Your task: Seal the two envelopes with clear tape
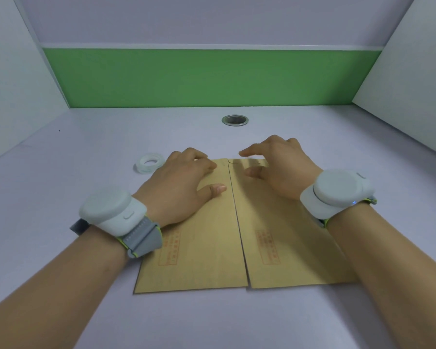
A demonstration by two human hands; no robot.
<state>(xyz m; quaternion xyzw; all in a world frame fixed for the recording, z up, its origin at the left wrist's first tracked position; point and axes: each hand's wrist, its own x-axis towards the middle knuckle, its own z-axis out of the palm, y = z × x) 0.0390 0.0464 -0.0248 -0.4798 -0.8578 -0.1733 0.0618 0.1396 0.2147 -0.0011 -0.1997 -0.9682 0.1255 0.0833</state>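
Head view: far ends of both envelopes sit under the hands, so flap state can't be read; red printed boxes on them are too blurred to read. Left envelope (199,248) and right envelope (282,248) lie flat side by side, long edges touching or nearly so, mid-desk (61,311). Left hand (179,182) palm-down on the left envelope's far half, fingers spread loose, thumb flat on the paper, gripping nothing. Right hand (280,165) over the right envelope's far end, fingers arched and relaxed, holding nothing; fingertips possibly just off the paper, motion blur there. Clear tape roll (149,163) flat on the desk, just beside the left hand's fingers. White wrist devices on both wrists. Round grommet hole (234,120) farther back.
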